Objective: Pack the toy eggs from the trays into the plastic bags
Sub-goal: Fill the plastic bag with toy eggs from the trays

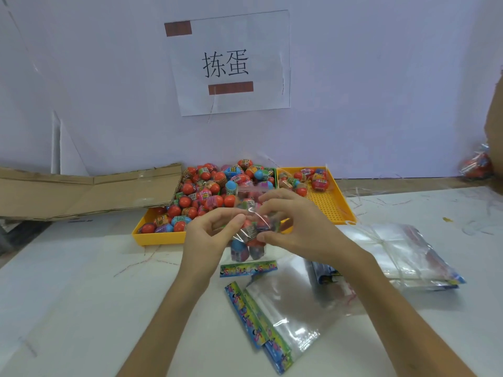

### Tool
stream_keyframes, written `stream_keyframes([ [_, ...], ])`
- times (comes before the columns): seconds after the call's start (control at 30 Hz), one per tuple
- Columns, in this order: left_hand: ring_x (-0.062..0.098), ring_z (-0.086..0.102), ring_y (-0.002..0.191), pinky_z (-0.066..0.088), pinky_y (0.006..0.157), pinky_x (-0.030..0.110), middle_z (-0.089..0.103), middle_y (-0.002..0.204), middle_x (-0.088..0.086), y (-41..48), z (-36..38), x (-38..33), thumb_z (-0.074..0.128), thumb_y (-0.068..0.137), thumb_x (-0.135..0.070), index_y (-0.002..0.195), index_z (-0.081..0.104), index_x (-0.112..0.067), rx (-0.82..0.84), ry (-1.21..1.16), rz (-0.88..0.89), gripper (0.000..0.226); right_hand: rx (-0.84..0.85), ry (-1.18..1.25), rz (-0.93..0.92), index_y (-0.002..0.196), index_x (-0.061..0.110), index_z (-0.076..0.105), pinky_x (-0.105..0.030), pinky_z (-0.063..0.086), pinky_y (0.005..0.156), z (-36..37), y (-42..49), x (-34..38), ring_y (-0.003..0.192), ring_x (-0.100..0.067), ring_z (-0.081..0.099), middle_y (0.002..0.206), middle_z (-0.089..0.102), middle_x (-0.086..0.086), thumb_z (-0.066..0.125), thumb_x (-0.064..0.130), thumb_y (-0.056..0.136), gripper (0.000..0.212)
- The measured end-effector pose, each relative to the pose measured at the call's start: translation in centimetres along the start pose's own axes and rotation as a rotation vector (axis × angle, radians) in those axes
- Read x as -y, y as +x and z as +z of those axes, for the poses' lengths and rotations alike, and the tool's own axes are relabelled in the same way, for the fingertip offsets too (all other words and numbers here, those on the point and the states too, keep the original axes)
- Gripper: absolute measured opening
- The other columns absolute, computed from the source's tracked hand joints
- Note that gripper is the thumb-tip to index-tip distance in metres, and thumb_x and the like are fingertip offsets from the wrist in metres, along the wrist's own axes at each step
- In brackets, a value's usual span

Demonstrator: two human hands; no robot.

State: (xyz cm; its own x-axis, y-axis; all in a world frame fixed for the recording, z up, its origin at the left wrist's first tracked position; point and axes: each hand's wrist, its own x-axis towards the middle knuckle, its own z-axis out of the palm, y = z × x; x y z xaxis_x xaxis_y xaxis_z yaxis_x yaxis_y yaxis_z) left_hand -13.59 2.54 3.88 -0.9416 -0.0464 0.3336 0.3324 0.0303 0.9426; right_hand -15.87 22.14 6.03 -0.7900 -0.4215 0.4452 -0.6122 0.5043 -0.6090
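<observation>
Above the counter (81,281), both hands hold a clear bag (250,235) with several eggs inside. The left hand (206,240) pinches its upper edge between thumb and curled fingers; the right hand (296,221) pinches the plastic just beside it. Behind them, a yellow tray (160,238) is heaped with eggs (206,191), and a second tray (332,205) holds a few. Empty bags (283,308) lie near the right forearm.
</observation>
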Motion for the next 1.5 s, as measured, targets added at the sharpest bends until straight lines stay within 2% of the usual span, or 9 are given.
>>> stream_keyframes([
  [0.27,0.009,0.074,0.092,0.053,0.074,0.014,0.078,0.099,-0.004,-0.4,0.4,0.0,0.078,0.077,-0.04,0.113,0.069,-0.028,0.198,0.018,-0.099,0.039,-0.268,0.187,-0.001,0.1,0.026,0.072,-0.033,0.06,0.07,-0.3,0.2,0.7,0.079,-0.011,0.07,0.101,0.07,0.01,0.084,0.016,0.081,0.025],
  [0.5,0.027,0.074,0.094,0.062,0.085,0.038,0.078,0.101,0.007,-0.2,0.1,0.0,0.076,0.078,-0.032,0.106,0.076,-0.026,0.086,-0.097,-0.072,0.029,-0.253,0.424,0.099,0.15,0.041,0.031,-0.021,0.057,0.075,0.8,0.1,1.2,0.089,-0.007,0.073,0.128,0.058,0.017,0.082,0.028,0.084,0.084],
  [0.63,0.026,0.074,0.102,0.061,0.085,0.035,0.077,0.109,0.006,-0.3,0.1,-0.4,0.08,0.078,-0.031,0.11,0.076,-0.028,0.106,-0.17,-0.08,0.033,-0.132,0.423,0.113,0.107,0.048,0.067,-0.018,0.054,0.073,1.2,0.2,1.6,0.086,-0.001,0.068,0.098,0.07,0.023,0.079,0.024,0.087,0.034],
  [0.73,0.028,0.073,0.105,0.062,0.082,0.035,0.076,0.113,0.006,-0.4,0.1,-0.3,0.081,0.08,-0.029,0.116,0.072,-0.029,0.142,-0.188,-0.103,0.038,-0.141,0.409,0.165,0.104,0.033,0.072,-0.032,0.057,0.082,1.6,0.2,1.7,0.09,-0.012,0.067,0.092,0.072,0.01,0.078,0.024,0.087,0.02],
  [0.83,0.028,0.072,0.105,0.061,0.08,0.033,0.075,0.113,0.006,-0.5,0.3,-0.4,0.079,0.083,-0.028,0.111,0.072,-0.034,0.179,-0.179,-0.099,0.029,-0.152,0.516,0.202,0.094,0.025,0.072,-0.044,0.058,0.076,1.8,0.3,2.0,0.082,-0.02,0.066,0.08,0.068,0.005,0.073,0.023,0.08,0.014],
  [0.97,0.036,0.071,0.098,0.062,0.081,0.05,0.073,0.1,0.01,-0.5,0.4,-0.1,0.074,0.081,-0.04,0.11,0.07,-0.02,0.18,-0.142,-0.08,0.036,-0.21,0.561,0.214,0.081,0.021,0.063,-0.029,0.05,0.06,2.7,0.2,2.2,0.063,-0.011,0.054,0.065,0.056,0.012,0.064,0.022,0.073,0.008],
  [1.13,0.028,0.07,0.079,0.058,0.063,0.027,0.071,0.089,0.014,-0.3,0.1,-0.1,0.068,0.074,-0.04,0.096,0.073,-0.023,0.041,-0.09,0.015,0.028,-0.213,0.644,0.193,0.091,0.024,0.069,-0.022,0.052,0.066,3.8,0.0,2.6,0.072,-0.006,0.064,0.072,0.065,0.014,0.074,0.02,0.089,0.006],
  [1.37,0.022,0.072,0.085,0.061,0.072,0.041,0.075,0.089,0.003,0.1,-0.4,-0.1,0.063,0.088,-0.011,0.087,0.076,-0.026,-0.159,-0.198,-0.049,0.02,-0.18,0.788,0.354,0.12,0.033,0.063,-0.029,0.059,0.076,4.6,0.0,2.7,0.091,-0.01,0.07,0.094,0.071,0.01,0.072,0.034,0.092,0.029],
  [1.5,0.015,0.074,0.086,0.06,0.068,0.029,0.077,0.095,0.002,0.3,-0.7,-0.2,0.06,0.093,-0.007,0.095,0.078,-0.025,-0.197,-0.285,-0.094,0.025,-0.253,0.587,0.284,0.083,0.028,0.071,-0.018,0.053,0.071,4.7,-0.1,2.5,0.076,-0.003,0.066,0.077,0.07,0.015,0.075,0.019,0.091,0.013],
])
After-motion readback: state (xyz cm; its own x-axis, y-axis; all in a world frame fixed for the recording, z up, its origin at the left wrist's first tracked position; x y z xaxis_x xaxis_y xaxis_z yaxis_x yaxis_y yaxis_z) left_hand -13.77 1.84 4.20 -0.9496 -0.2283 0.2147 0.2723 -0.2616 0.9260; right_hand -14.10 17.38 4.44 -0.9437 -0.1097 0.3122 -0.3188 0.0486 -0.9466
